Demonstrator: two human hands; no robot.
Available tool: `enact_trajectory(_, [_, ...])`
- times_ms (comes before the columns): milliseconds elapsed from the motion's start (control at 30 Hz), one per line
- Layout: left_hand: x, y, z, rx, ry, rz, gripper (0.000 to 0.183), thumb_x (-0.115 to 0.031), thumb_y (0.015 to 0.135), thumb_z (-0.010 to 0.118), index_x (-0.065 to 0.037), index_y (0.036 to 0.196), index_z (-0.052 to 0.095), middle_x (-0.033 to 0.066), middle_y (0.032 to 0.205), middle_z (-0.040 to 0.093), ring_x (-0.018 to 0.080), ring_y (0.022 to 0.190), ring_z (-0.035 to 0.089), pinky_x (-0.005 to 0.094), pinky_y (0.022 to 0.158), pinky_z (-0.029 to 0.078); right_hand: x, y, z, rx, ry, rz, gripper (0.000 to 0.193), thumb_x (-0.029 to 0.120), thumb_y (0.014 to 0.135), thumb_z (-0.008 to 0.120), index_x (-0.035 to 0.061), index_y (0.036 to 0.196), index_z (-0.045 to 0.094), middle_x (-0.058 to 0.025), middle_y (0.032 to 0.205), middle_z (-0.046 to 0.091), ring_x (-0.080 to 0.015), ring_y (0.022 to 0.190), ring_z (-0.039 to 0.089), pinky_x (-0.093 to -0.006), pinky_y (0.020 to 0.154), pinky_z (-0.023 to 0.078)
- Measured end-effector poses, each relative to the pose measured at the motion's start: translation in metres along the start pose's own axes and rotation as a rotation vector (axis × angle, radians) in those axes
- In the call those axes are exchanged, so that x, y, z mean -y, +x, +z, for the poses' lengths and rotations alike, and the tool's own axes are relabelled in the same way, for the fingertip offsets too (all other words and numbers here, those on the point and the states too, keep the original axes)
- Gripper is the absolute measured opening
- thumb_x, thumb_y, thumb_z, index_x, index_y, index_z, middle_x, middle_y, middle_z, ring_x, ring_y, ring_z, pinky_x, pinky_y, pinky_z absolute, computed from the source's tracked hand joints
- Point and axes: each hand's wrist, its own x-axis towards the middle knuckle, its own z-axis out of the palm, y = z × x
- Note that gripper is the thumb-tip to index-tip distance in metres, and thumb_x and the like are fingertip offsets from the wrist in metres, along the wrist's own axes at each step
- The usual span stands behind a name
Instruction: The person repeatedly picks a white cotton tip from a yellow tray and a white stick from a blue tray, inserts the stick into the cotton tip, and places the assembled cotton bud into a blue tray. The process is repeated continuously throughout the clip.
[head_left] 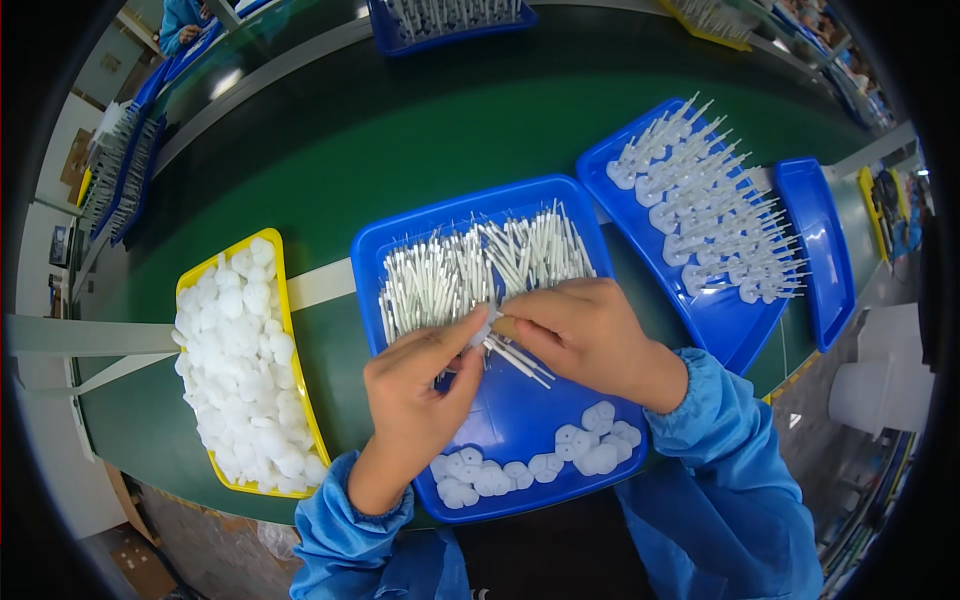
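Over the middle blue tray (490, 405), my two hands meet. Between thumb and fingers my left hand (420, 380) pinches a small translucent white plastic disc (483, 330). My right hand (585, 330) is closed at the disc's right side; its fingertips hide whatever they grip. A tan cover (508, 328) shows on a right fingertip. Thin white rods (435, 280) with fine wire ends lie heaped in the tray's far half, a few of them (518, 360) just below my fingers. More flat white discs (490, 478) lie along the tray's near edge.
At the left stands a yellow tray (285, 330) piled with white discs (235, 350). A blue tray (640, 250) at the right holds rows of discs with upright rods (710, 210). Beside it lies another blue tray (820, 260). A filled blue tray (450, 40) stands at the far side.
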Motion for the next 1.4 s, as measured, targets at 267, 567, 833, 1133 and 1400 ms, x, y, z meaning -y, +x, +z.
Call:
enact_trajectory(267, [0.003,0.005,0.005,0.03,-0.411,-0.212,0.048,0.002,0.093,0.085,-0.005,0.14,0.076,0.0123,0.131,0.079,0.0169,0.105,0.076,0.0284,0.074,0.063,0.009,-0.003,-0.007,-0.036,-0.229,-0.069,0.019,0.017,0.088,0.09,0.0091,0.103,0.08,-0.0059,0.077,0.077,-0.0258,0.063,0.075,-0.0389,0.058,0.056])
enact_trajectory(567, [0.009,0.004,0.0,0.014,-0.404,-0.127,0.051,0.001,0.086,0.093,-0.006,0.135,0.078,0.0096,0.125,0.073,0.0168,0.108,0.074,0.0288,0.082,0.066,0.013,0.006,-0.019,-0.021,-0.303,-0.319,0.043,0.012,0.078,0.087,0.0139,0.121,0.084,-0.0033,0.105,0.079,-0.0216,0.085,0.076,-0.0342,0.069,0.055])
enact_trajectory(833, [0.013,0.001,0.003,0.047,-0.463,-0.102,0.06,0.003,0.085,0.092,-0.007,0.142,0.074,0.012,0.129,0.073,0.0191,0.106,0.077,0.0293,0.085,0.066,0.008,0.003,-0.017,0.016,-0.284,-0.306,0.046,0.009,0.079,0.081,0.0168,0.124,0.084,-0.0022,0.108,0.077,-0.0213,0.088,0.075,-0.035,0.071,0.057])
enact_trajectory(1133, [0.015,-0.001,0.0,0.116,-0.6,-0.152,0.062,0.008,0.092,0.085,-0.003,0.15,0.067,0.0144,0.136,0.072,0.0188,0.112,0.079,0.0289,0.089,0.066,0.006,0.005,-0.018,0.049,-0.185,-0.292,0.052,-0.001,0.074,0.077,0.0096,0.125,0.083,-0.0073,0.109,0.077,-0.0269,0.086,0.075,-0.0373,0.072,0.06])
enact_trajectory(1400, [0.01,-0.001,-0.002,0.168,-0.612,-0.21,0.063,0.009,0.093,0.083,-0.001,0.153,0.064,0.0145,0.131,0.078,0.019,0.111,0.079,0.0301,0.091,0.065,0.009,0.003,-0.016,0.032,-0.146,-0.199,0.056,-0.004,0.071,0.073,0.01,0.125,0.083,-0.0097,0.118,0.076,-0.029,0.093,0.075,-0.0375,0.076,0.061])
